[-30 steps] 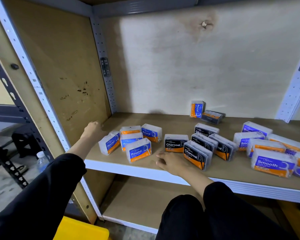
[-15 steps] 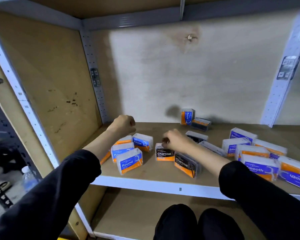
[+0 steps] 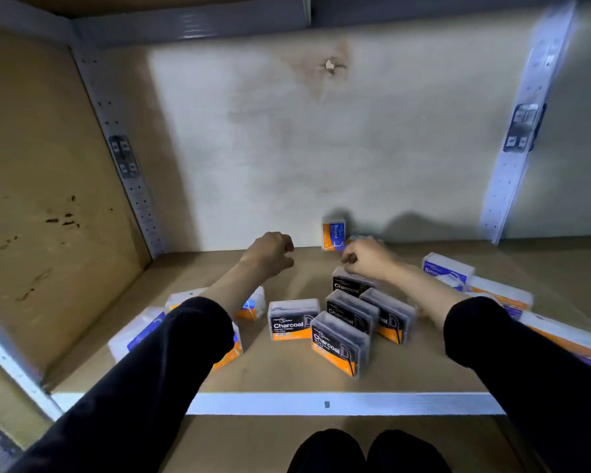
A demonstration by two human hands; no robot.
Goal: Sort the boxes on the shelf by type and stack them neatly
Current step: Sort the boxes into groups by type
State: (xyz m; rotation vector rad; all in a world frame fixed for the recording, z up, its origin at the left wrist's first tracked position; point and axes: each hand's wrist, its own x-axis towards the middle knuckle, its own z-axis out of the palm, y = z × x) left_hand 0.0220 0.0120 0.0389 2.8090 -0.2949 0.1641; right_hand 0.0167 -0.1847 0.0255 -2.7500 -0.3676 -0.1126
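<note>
Several black-and-orange Charcoal boxes point(image 3: 292, 322) cluster at the middle of the wooden shelf point(image 3: 277, 378). White Round boxes point(image 3: 253, 303) lie at the left, mostly hidden under my left sleeve. White Smooth boxes point(image 3: 447, 268) spread along the right. One Round box point(image 3: 334, 233) stands upright against the back wall. My left hand point(image 3: 270, 250) hovers in a fist over bare shelf near the back, holding nothing. My right hand point(image 3: 369, 257) hangs with loosely curled fingers just right of the upright Round box and above the rearmost Charcoal box point(image 3: 348, 285); I see nothing in its fingers.
The shelf's left side panel point(image 3: 48, 199) and back wall point(image 3: 321, 148) close the bay. A white metal front edge point(image 3: 321, 402) runs across below the boxes. Bare board lies at the back left. My knees point(image 3: 365, 452) show below the lower shelf.
Both hands have moved deeper toward the back wall. My right hand left the front Charcoal boxes and now sits beside the upright Round box. The view has shifted closer.
</note>
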